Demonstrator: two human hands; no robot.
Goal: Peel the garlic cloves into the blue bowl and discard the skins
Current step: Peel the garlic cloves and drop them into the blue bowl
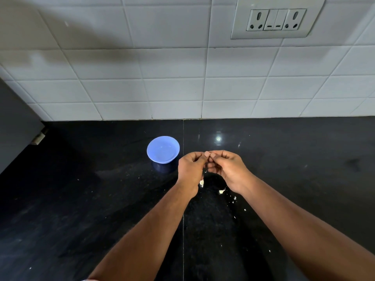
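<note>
The blue bowl [163,149] stands on the black counter [101,199], and nothing shows inside it. Just right of the bowl, my left hand [190,169] and my right hand [227,169] meet above the counter with fingers curled and thumb tips touching. They pinch something small between them, most likely a garlic clove, but the fingers hide it. A pale scrap of garlic skin [201,182] hangs or lies just below my left hand. Another skin piece [222,191] lies on the counter under my right wrist.
Small white skin flecks [234,198] are scattered on the counter to the right of my hands. A white tiled wall with a socket plate [277,19] rises behind the counter. A dark grey object [18,122] stands at the far left.
</note>
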